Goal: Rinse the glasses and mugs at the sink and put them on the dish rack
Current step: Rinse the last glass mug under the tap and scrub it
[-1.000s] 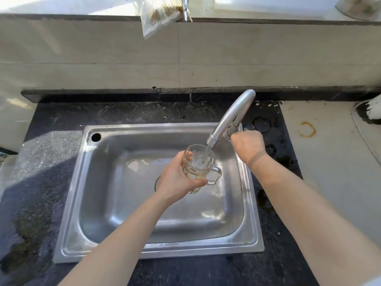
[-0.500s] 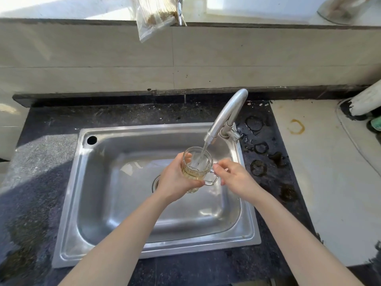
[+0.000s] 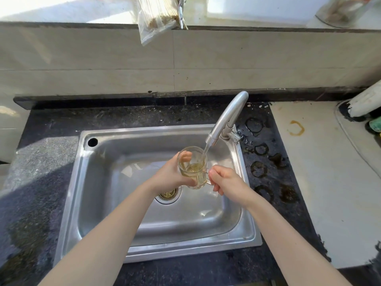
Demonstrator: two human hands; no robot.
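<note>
A clear glass mug (image 3: 192, 167) with yellowish water in it is held over the steel sink (image 3: 115, 203), under the tap (image 3: 226, 118). A thin stream of water runs from the spout into the mug. My left hand (image 3: 171, 176) wraps the mug's body from the left, with the thumb inside the rim. My right hand (image 3: 224, 180) is closed on the mug's handle at its right side. No dish rack is in view.
The sink drain (image 3: 168, 195) lies below the mug. Dark ring stains (image 3: 259, 168) mark the wet black counter right of the sink. A pale worktop (image 3: 329, 172) lies further right. A plastic bag (image 3: 156, 19) hangs over the tiled ledge.
My right hand left the tap lever, came down to the mug and closed on its handle. The water keeps running into the mug, which has more yellowish water in it.
</note>
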